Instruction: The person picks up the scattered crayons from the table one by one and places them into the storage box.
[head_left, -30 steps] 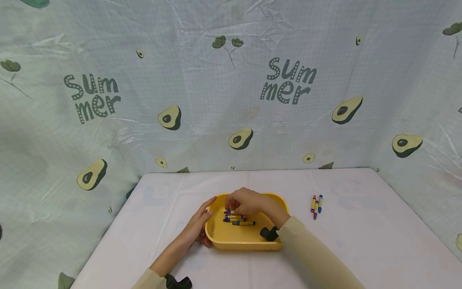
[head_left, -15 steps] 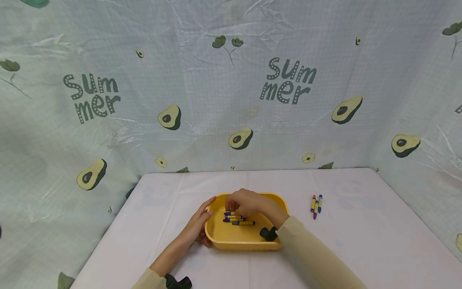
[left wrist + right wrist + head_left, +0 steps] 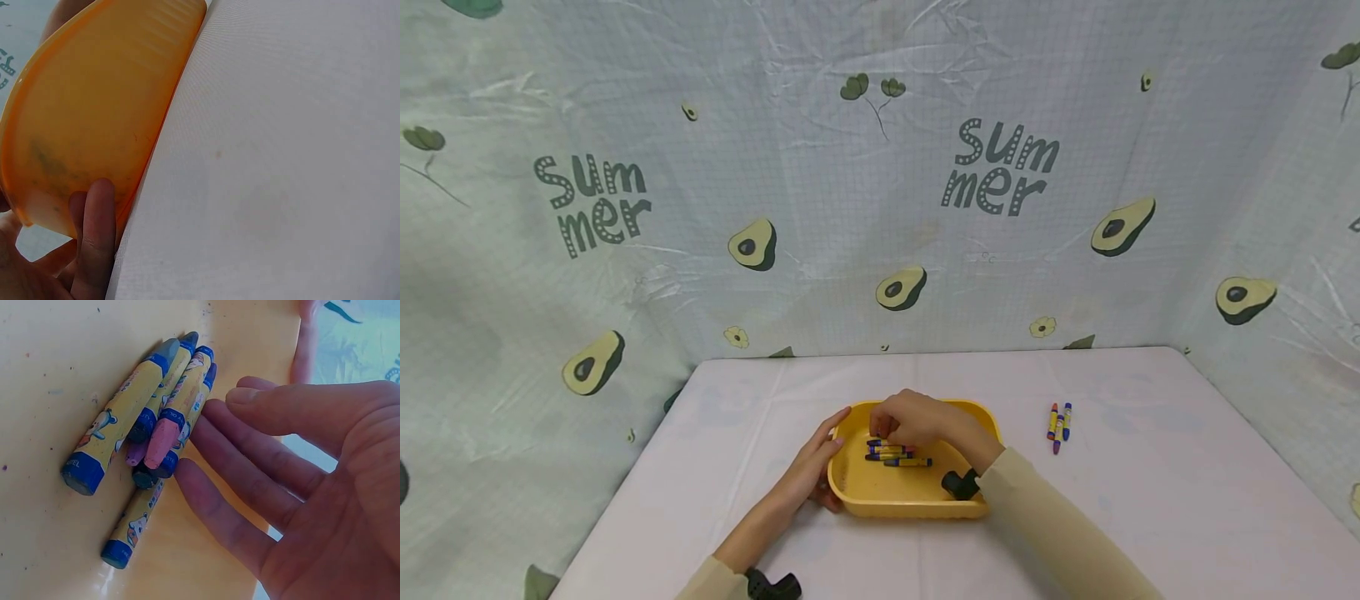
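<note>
A yellow plastic tray (image 3: pixel 917 487) sits at the middle of the table, several oil pastels (image 3: pixel 907 462) heaped inside. My left hand (image 3: pixel 808 468) grips the tray's left side, with the thumb at the rim and fingers (image 3: pixel 99 219) against the outer wall. Over the heap bends my right hand (image 3: pixel 912 418), palm towards its wrist camera. Its fingertips lie right at the ends of the pastels, and the thumb stands apart from them. A pink pastel (image 3: pixel 161 442) is uppermost on that side; a grey-tipped pastel (image 3: pixel 122 412) lies alongside, with another pastel (image 3: pixel 132 528) lower down.
Three more oil pastels (image 3: pixel 1059 429) lie together on the white-covered table (image 3: pixel 1150 500), right of the tray. Behind and at both sides hangs a pale sheet (image 3: pixel 820 192) printed with avocados. Dark wrist straps with cameras show at both sleeves.
The right fingertips have shifted very slightly at the heap, where the rearmost pastel now lies flatter among the others. The left hand and tray have stayed in place.
</note>
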A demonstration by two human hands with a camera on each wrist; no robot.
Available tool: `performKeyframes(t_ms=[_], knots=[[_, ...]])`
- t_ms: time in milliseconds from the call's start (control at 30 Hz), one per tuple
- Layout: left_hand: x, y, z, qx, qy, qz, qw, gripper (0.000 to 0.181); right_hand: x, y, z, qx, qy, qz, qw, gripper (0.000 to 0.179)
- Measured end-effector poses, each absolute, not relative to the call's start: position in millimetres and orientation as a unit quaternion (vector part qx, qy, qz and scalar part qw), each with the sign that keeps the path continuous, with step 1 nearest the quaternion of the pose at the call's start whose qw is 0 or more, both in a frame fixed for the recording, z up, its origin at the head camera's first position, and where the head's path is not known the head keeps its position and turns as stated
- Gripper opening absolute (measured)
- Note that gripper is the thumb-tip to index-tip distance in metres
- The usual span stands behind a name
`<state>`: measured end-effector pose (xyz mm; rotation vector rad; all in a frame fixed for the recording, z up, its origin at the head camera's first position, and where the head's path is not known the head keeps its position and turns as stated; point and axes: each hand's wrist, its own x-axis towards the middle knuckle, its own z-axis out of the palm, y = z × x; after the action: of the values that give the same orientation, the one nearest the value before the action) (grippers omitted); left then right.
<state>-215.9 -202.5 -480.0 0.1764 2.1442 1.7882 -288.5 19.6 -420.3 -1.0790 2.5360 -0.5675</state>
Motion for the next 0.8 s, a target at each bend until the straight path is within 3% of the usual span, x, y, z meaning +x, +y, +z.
performKeyframes(t_ms=[800], knots=[[-217,-202,-482,0.061,0.753,0.632,0.173,0.047,-281,33,-405,-0.390,0.888,-0.206,0.129,0.024]])
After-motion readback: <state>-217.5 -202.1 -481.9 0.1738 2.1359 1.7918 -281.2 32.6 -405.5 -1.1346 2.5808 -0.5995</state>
